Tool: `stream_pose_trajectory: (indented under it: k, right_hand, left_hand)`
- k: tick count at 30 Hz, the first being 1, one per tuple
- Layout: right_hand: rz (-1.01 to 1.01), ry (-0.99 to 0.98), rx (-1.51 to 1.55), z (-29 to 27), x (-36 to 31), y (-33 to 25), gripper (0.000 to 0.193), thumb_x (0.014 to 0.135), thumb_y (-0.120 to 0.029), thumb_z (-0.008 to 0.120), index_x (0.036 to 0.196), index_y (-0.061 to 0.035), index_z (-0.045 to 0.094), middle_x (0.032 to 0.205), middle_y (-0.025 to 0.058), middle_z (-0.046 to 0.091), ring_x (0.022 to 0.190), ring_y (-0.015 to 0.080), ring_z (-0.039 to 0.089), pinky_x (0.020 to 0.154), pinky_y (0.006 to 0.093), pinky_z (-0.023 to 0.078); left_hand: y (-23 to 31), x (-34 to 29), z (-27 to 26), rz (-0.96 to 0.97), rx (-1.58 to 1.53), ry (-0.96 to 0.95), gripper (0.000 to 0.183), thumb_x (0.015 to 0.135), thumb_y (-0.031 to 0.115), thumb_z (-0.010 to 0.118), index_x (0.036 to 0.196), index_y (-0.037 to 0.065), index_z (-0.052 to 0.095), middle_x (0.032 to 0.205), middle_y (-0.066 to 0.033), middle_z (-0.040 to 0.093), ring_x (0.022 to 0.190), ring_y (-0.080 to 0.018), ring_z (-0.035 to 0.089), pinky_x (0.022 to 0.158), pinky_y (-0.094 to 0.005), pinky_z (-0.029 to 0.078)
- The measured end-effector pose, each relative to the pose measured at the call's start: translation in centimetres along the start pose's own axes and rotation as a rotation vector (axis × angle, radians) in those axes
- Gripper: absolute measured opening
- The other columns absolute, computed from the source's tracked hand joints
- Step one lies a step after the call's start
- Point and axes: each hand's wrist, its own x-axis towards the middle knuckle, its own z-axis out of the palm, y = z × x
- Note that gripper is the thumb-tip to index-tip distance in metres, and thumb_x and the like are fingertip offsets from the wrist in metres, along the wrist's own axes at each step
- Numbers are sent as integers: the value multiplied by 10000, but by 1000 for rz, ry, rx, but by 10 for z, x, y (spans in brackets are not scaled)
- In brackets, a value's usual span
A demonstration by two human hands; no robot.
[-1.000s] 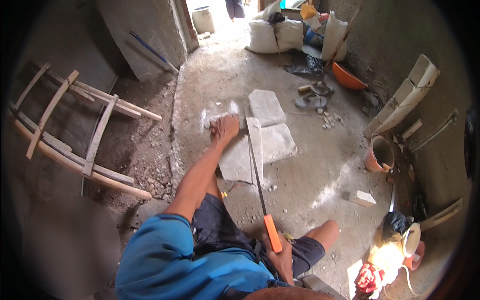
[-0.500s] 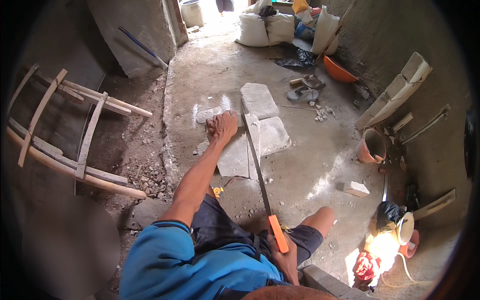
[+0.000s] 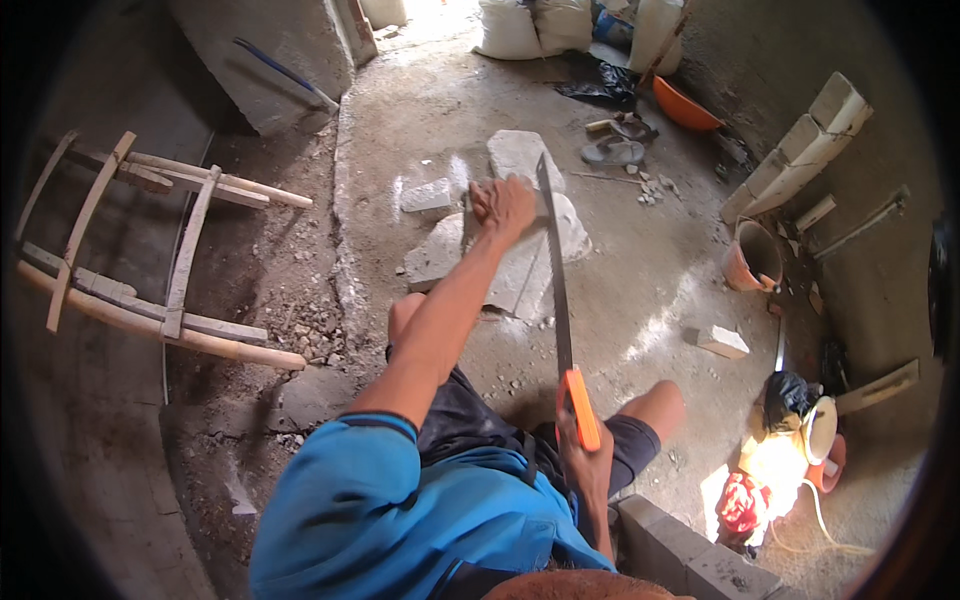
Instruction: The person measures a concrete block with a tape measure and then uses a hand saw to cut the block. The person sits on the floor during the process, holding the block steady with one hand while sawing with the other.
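Observation:
My right hand [image 3: 585,455] grips the orange handle of a handsaw [image 3: 558,285], its long toothed blade pointing away from me. The blade lies along the right side of a pale grey block [image 3: 520,272] on the floor; whether it is inside a cut, I cannot tell. My left hand [image 3: 505,207] presses on the far end of this block with bent fingers curled over it. More pale blocks lie around it: one [image 3: 572,228] to the right, one [image 3: 515,150] beyond, and a piece [image 3: 432,252] to the left. A small cut piece [image 3: 427,194] sits left of my left hand.
A wooden ladder-like frame [image 3: 180,260] stands at left over rubble. To the right are a bucket [image 3: 752,258], a loose block [image 3: 722,341] and a stack of blocks [image 3: 805,150]. Sandals [image 3: 615,150], an orange basin [image 3: 687,104] and white sacks [image 3: 535,28] lie farther off.
My left hand has shifted right along the far end of the block. The handsaw has moved slightly forward and right in my right hand. The whole view has tilted a little downward.

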Motion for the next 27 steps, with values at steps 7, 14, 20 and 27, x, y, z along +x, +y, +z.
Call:
stream_pose_trajectory:
  k: [7,14,20,27]
  right_hand:
    - [-14,79,2,14,101,-8,329,965,-267,683,1044,50,647,813,93,633,768,148,540,726,359,489]
    - [-80,11,-95,58,121,-8,277,947,-277,705,989,-6,664,812,242,651,742,399,663,701,421,518]
    - [-204,4,-108,86,135,44,307,960,-312,690,972,-9,647,793,258,641,804,491,642,669,478,506]
    - [15,-26,-157,28,31,-5,256,968,-223,700,958,26,641,772,155,597,704,236,583,675,371,482]
  left_hand:
    - [21,-30,-12,123,-37,-53,641,1057,457,347,1034,-38,754,1031,-311,720,1048,-485,667,1131,-642,257]
    - [-40,-24,-12,-9,31,-63,599,1037,471,360,1089,5,731,1071,-264,719,1089,-437,636,1019,-575,324]
    - [-88,-8,3,110,12,-20,606,990,476,394,1254,-4,654,1167,-300,691,1176,-481,599,1039,-583,356]
    - [-73,22,16,-22,-65,-112,600,991,451,389,1210,-27,679,1095,-330,698,1129,-513,630,1018,-601,369]
